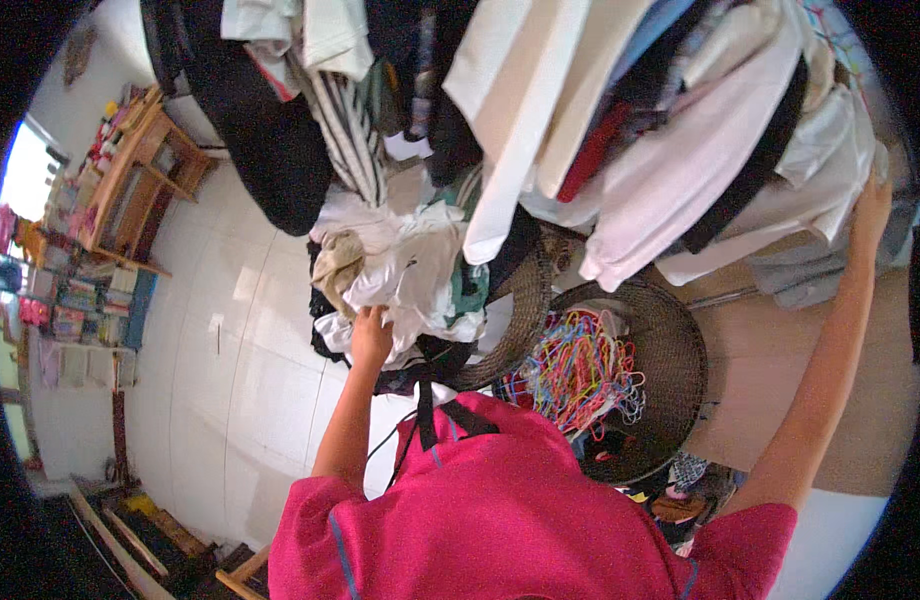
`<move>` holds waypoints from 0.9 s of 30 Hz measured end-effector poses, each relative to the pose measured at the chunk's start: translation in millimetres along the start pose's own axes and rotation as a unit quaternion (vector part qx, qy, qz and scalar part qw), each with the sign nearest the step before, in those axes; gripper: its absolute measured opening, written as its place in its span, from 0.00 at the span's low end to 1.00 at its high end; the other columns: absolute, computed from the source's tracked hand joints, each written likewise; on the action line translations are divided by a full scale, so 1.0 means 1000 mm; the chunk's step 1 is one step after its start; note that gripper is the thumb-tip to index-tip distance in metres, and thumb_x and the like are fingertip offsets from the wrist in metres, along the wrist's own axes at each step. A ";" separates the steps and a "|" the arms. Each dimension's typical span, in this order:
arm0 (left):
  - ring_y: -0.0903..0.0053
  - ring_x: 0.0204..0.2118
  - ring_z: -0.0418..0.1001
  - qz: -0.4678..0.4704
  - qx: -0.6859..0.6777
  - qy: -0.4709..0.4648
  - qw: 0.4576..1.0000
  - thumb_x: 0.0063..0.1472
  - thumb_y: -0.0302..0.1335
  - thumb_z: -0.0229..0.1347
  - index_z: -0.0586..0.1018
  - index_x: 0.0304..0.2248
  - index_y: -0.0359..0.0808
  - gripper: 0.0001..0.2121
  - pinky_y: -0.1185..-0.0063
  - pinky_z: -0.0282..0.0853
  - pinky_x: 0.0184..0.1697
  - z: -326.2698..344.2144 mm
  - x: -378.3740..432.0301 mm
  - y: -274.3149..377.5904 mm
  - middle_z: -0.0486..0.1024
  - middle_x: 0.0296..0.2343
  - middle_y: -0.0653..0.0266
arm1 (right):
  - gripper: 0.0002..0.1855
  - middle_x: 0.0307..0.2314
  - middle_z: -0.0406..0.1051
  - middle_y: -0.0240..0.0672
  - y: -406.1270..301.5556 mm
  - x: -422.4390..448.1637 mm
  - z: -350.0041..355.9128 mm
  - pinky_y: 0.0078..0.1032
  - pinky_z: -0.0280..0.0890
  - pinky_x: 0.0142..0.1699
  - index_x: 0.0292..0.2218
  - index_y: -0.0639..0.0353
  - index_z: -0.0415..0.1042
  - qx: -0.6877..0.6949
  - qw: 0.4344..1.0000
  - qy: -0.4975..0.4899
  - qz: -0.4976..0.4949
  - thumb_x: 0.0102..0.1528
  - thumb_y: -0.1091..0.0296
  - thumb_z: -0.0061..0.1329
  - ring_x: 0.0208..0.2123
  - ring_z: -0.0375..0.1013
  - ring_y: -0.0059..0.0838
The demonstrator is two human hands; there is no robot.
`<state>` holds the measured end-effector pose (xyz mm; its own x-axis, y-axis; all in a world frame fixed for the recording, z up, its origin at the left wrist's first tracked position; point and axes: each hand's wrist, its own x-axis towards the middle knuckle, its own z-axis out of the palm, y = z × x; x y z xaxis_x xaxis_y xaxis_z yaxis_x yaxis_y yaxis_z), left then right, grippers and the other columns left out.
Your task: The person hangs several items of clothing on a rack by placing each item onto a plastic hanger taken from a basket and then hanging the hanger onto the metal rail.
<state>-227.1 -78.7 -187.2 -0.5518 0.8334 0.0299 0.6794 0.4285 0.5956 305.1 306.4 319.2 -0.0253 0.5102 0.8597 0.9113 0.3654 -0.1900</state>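
Note:
My left hand (373,337) rests at the near edge of a heap of white clothes (407,277), its fingers at the white cloth below a tan garment (338,262); whether they grip it is unclear. Far to the right, my right hand (872,196) is raised at the edge of a hanging white garment (835,172), and its fingers are too blurred to read. Between the hands hang many garments, among them a pale pink one (677,165), a cream one (595,90) and a black-and-white striped one (349,127).
A round woven basket (674,375) holds tangled colourful hangers (587,367). Another woven basket (531,307) stands beside the heap. More clothes (681,502) lie below the round basket. At left are a wooden desk (141,172) and shelves with books (85,300).

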 end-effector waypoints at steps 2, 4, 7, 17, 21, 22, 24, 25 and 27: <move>0.57 0.38 0.66 -0.049 -0.005 0.011 0.999 0.47 0.26 0.55 0.70 0.38 0.41 0.15 0.68 0.63 0.39 0.003 0.011 0.010 0.67 0.35 0.53 | 0.26 0.44 0.59 0.51 0.000 -0.036 0.009 0.31 0.54 0.50 0.47 0.71 0.58 0.066 0.996 0.023 0.052 0.54 0.57 0.40 0.47 0.59 0.43; 0.57 0.39 0.66 -0.064 -0.010 -0.003 0.998 0.46 0.27 0.56 0.70 0.38 0.42 0.16 0.67 0.63 0.40 0.020 0.021 -0.005 0.67 0.35 0.53 | 0.27 0.45 0.58 0.50 0.009 -0.091 0.025 0.31 0.52 0.52 0.48 0.72 0.56 0.105 0.993 0.042 0.046 0.54 0.59 0.42 0.48 0.58 0.41; 0.57 0.41 0.65 -0.091 -0.047 -0.053 0.993 0.45 0.30 0.57 0.72 0.38 0.42 0.17 0.68 0.63 0.41 0.053 0.032 -0.035 0.68 0.36 0.52 | 0.27 0.48 0.55 0.50 0.029 -0.195 0.074 0.31 0.49 0.55 0.50 0.72 0.52 0.207 0.970 -0.008 0.131 0.54 0.64 0.42 0.50 0.55 0.41; 0.55 0.41 0.66 -0.162 -0.077 -0.183 0.967 0.51 0.39 0.51 0.74 0.38 0.34 0.19 0.70 0.61 0.45 0.137 0.060 -0.033 0.69 0.37 0.45 | 0.22 0.25 0.69 0.34 -0.093 -0.577 0.107 0.18 0.63 0.22 0.47 0.56 0.58 0.363 0.684 -0.469 0.426 0.50 0.70 0.45 0.22 0.68 0.22; 0.60 0.41 0.67 -0.013 -0.183 -0.053 0.982 0.59 0.33 0.44 0.72 0.41 0.34 0.15 0.74 0.61 0.44 0.084 0.037 0.036 0.68 0.39 0.53 | 0.19 0.25 0.70 0.34 -0.173 -0.578 0.078 0.21 0.63 0.30 0.46 0.59 0.62 0.304 0.582 -0.605 0.449 0.53 0.63 0.43 0.25 0.70 0.22; 0.61 0.42 0.66 0.021 -0.207 -0.069 0.976 0.59 0.32 0.43 0.72 0.42 0.35 0.15 0.75 0.61 0.45 0.074 0.029 0.056 0.68 0.40 0.54 | 0.18 0.25 0.70 0.33 -0.174 -0.585 0.078 0.21 0.63 0.31 0.44 0.59 0.64 0.288 0.594 -0.635 0.402 0.53 0.61 0.42 0.26 0.70 0.22; 0.64 0.43 0.66 0.096 -0.267 -0.120 0.951 0.59 0.32 0.43 0.71 0.44 0.36 0.15 0.76 0.60 0.46 0.040 0.010 0.102 0.67 0.41 0.55 | 0.19 0.29 0.70 0.31 -0.164 -0.608 0.081 0.25 0.64 0.35 0.39 0.57 0.69 0.286 0.632 -0.642 0.327 0.54 0.53 0.39 0.31 0.70 0.26; 0.66 0.43 0.66 0.131 -0.299 -0.148 0.934 0.59 0.33 0.43 0.70 0.44 0.37 0.15 0.77 0.59 0.47 0.023 0.001 0.117 0.67 0.41 0.56 | 0.19 0.29 0.70 0.31 -0.166 -0.604 0.084 0.25 0.64 0.35 0.39 0.57 0.69 0.285 0.633 -0.641 0.328 0.54 0.53 0.39 0.31 0.70 0.26; 0.68 0.44 0.66 0.211 -0.321 -0.233 0.893 0.59 0.33 0.44 0.72 0.43 0.37 0.15 0.76 0.59 0.48 -0.009 -0.012 0.145 0.68 0.40 0.59 | 0.25 0.34 0.70 0.33 -0.189 -0.570 0.093 0.28 0.64 0.37 0.42 0.56 0.67 0.388 0.508 -0.564 0.523 0.54 0.45 0.36 0.34 0.70 0.30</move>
<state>-126.5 -29.9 -93.9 0.0503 0.9924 0.1122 0.2785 -0.1219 0.9527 108.9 18.3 -178.9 -0.3124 0.7035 -0.6384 0.2432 -0.5904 -0.7696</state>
